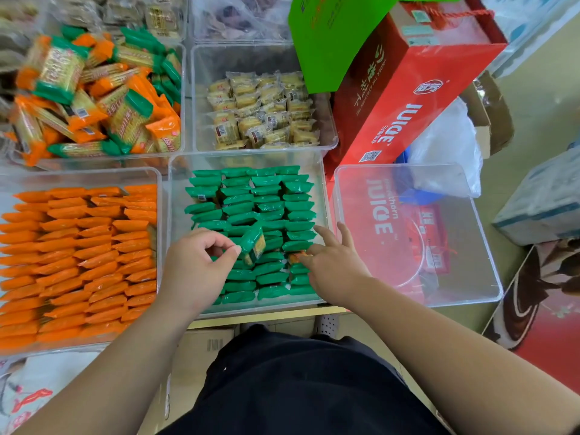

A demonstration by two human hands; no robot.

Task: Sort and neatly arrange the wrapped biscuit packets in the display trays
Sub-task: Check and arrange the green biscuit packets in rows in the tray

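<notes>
A clear tray (172, 196) in front of me holds neat rows of green biscuit packets (273, 196). My left hand (197, 265) pinches one green packet (254, 243) by its end, lifted and tilted above the rows. My right hand (332, 262) rests on the right rows, its fingertips on a small orange packet (295, 256) wedged among the green ones. To the left, a tray (81, 177) holds orderly rows of orange packets (78, 262). Behind it, another tray (183, 98) holds a loose heap of mixed orange and green packets (94, 98).
A clear tray (470, 196) with nothing in it stands at the right, over red juice boxes. Behind the green tray, another tray (201, 89) holds small yellow wrapped cakes. A red juice carton (417, 89) and a green box (326, 36) lean at the back right.
</notes>
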